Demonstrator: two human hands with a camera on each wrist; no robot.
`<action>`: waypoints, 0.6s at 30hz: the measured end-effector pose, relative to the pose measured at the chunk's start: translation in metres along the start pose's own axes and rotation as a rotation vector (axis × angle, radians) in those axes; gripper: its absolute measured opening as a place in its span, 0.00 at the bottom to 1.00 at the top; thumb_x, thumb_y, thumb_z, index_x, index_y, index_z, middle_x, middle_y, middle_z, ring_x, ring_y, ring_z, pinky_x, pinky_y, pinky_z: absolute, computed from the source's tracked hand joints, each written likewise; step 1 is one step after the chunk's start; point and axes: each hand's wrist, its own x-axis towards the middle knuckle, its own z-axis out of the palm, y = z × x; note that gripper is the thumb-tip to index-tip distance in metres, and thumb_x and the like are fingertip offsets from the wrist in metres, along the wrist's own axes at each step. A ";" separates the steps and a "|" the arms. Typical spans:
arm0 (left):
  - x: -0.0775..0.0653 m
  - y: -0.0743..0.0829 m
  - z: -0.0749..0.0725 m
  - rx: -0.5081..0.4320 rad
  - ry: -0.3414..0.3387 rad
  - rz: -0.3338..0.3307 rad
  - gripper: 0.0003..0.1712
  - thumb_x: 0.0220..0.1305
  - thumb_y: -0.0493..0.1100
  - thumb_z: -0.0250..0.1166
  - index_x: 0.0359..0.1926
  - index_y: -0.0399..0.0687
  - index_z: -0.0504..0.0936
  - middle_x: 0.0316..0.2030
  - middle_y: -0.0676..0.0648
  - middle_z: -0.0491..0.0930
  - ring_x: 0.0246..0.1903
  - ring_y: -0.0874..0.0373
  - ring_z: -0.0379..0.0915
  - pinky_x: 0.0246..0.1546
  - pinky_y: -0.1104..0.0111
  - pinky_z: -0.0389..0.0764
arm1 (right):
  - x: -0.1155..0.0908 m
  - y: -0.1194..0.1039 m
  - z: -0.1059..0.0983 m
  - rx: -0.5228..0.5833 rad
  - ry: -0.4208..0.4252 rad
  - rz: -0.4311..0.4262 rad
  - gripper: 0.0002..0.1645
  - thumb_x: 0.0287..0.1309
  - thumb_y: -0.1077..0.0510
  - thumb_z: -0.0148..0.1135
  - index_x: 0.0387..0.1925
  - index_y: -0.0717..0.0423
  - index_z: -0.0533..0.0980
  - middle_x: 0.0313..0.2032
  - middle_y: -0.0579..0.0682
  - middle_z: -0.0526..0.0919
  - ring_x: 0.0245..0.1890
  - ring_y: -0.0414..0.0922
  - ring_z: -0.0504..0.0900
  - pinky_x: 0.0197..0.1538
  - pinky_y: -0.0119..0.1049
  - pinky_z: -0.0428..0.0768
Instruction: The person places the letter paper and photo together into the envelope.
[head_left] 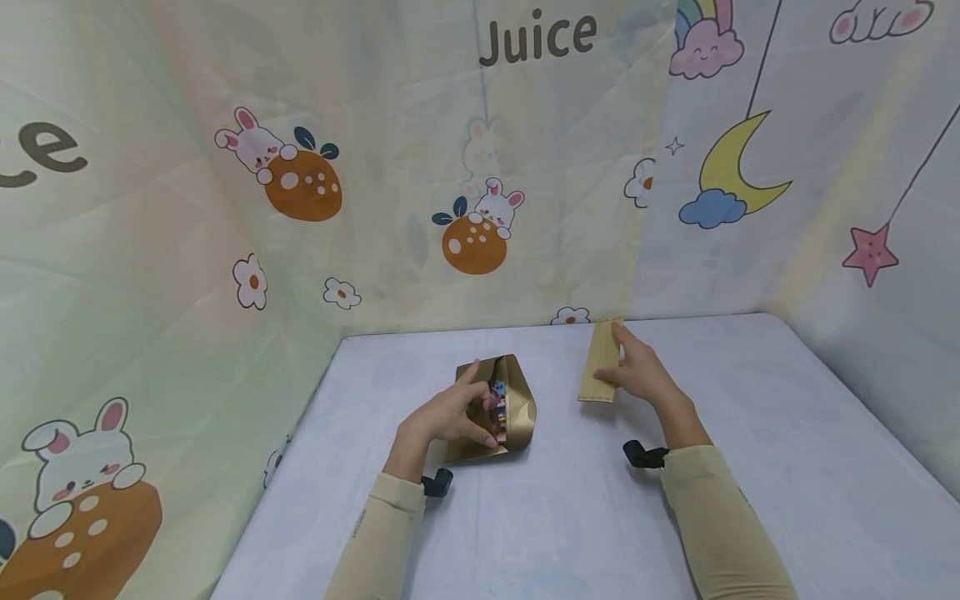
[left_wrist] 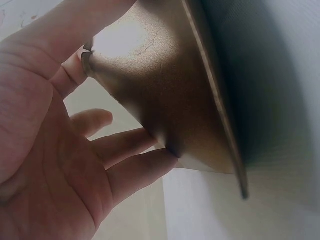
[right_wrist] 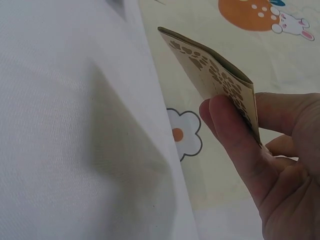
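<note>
A gold paper envelope (head_left: 522,417) sits left of the table's middle, its mouth gaping. Small colourful pieces, blue, pink and red, show inside; their kind is too small to tell. My left hand (head_left: 450,412) holds the envelope across its mouth, fingers and thumb spread along its edges; in the left wrist view the fingertips press its gold side (left_wrist: 160,75). To the right, my right hand (head_left: 643,371) pinches a tan folded card (head_left: 600,362) above the table's far part. The right wrist view shows the card (right_wrist: 200,62) with a brown pattern and folded layers between thumb and fingers.
White cloth covers the table (head_left: 555,517). Printed fabric (head_left: 405,250) with rabbits, oranges and flowers hangs behind and at the sides. A black wrist camera (head_left: 437,483) sits at my left cuff, another camera (head_left: 645,455) at my right cuff.
</note>
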 end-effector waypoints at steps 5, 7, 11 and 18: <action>0.000 0.000 0.000 0.003 0.001 0.005 0.30 0.41 0.58 0.87 0.38 0.62 0.75 0.85 0.42 0.36 0.74 0.37 0.62 0.57 0.52 0.77 | 0.000 -0.001 0.000 -0.011 0.012 -0.001 0.66 0.59 0.60 0.76 0.82 0.64 0.40 0.82 0.66 0.43 0.82 0.65 0.44 0.78 0.62 0.51; 0.000 0.000 0.000 0.000 0.000 0.009 0.30 0.41 0.58 0.87 0.38 0.62 0.75 0.85 0.42 0.36 0.75 0.37 0.61 0.58 0.52 0.77 | 0.000 -0.002 0.000 -0.009 0.018 -0.002 0.66 0.59 0.60 0.76 0.82 0.64 0.39 0.82 0.65 0.41 0.82 0.65 0.43 0.78 0.62 0.51; 0.000 0.000 0.000 -0.006 0.000 0.020 0.31 0.42 0.57 0.87 0.38 0.62 0.75 0.85 0.42 0.36 0.76 0.37 0.60 0.59 0.53 0.77 | 0.000 -0.002 0.001 0.000 0.017 -0.010 0.67 0.60 0.60 0.75 0.82 0.62 0.37 0.83 0.63 0.37 0.74 0.63 0.63 0.75 0.60 0.63; -0.002 0.001 0.000 -0.014 0.000 0.017 0.30 0.42 0.57 0.87 0.38 0.63 0.74 0.85 0.43 0.37 0.74 0.39 0.64 0.58 0.52 0.77 | -0.001 -0.001 0.002 0.026 -0.003 -0.037 0.67 0.59 0.63 0.75 0.83 0.59 0.36 0.84 0.59 0.34 0.69 0.64 0.70 0.65 0.58 0.76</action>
